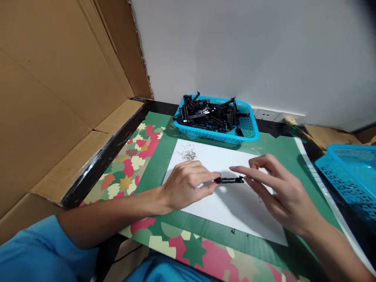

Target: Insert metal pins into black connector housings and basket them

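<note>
1. Pinching a slender black plastic part by its left end, with left hand, over white paper sheet.
2. Running sideways to just beside right hand, parted at thumb and forefinger.

Left hand tight — right loose

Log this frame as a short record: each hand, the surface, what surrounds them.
Left hand: pinching one end of a black plastic part
Right hand: at the part's other end, contact unclear
Surface: white sheet on green patterned mat
On sheet: pile of small wire pieces
Behind sheet: blue perforated basket holding more black parts
Far right: second blue basket, partly in view
</note>
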Motion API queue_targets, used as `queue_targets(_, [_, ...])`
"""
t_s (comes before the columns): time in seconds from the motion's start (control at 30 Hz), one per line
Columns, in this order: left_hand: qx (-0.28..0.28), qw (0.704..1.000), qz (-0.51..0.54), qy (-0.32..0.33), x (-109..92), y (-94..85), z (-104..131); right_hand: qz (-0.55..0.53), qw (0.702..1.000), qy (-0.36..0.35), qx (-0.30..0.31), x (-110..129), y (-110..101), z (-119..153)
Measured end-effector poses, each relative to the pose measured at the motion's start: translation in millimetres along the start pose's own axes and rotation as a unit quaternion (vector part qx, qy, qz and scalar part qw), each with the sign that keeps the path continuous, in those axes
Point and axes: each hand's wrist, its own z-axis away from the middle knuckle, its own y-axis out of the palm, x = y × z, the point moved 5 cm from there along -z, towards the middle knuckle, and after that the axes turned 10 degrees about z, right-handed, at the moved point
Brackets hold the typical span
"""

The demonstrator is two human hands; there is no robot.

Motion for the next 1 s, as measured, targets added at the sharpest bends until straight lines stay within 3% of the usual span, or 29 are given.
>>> queue_targets(0.13, [0.038, 0.997, -0.073, 0.005, -1.7, 4.8, 1.0, 0.034, 0.999, 0.001, -0.04, 6.5, -4.3, 0.3])
queue_targets(0.23, [0.054, 0.994, -0.09, 0.014, -4.7, 5.9, 0.8, -0.03, 0.997, 0.058, -0.039, 7.7, 1.9, 0.1])
queue_targets(0.37, [0.059, 0.993, -0.098, 0.031, -6.9, 7.0, 2.3, -0.145, 0.976, 0.161, 0.007, 5.8, 22.2, -1.6])
queue_targets(0.47, [0.065, 0.99, -0.11, 0.054, -9.3, 8.9, 3.3, -0.165, 0.965, 0.194, 0.056, 8.1, 34.9, -5.1])
queue_targets(0.7, [0.074, 0.986, -0.127, 0.076, -13.3, 10.7, 1.5, -0.157, 0.965, 0.19, 0.089, 11.9, 42.6, -8.6])
queue_targets(1.0, [0.099, 0.984, -0.13, 0.068, -12.3, 14.2, 1.4, -0.122, 0.98, 0.138, 0.072, 16.7, 40.5, -8.3])
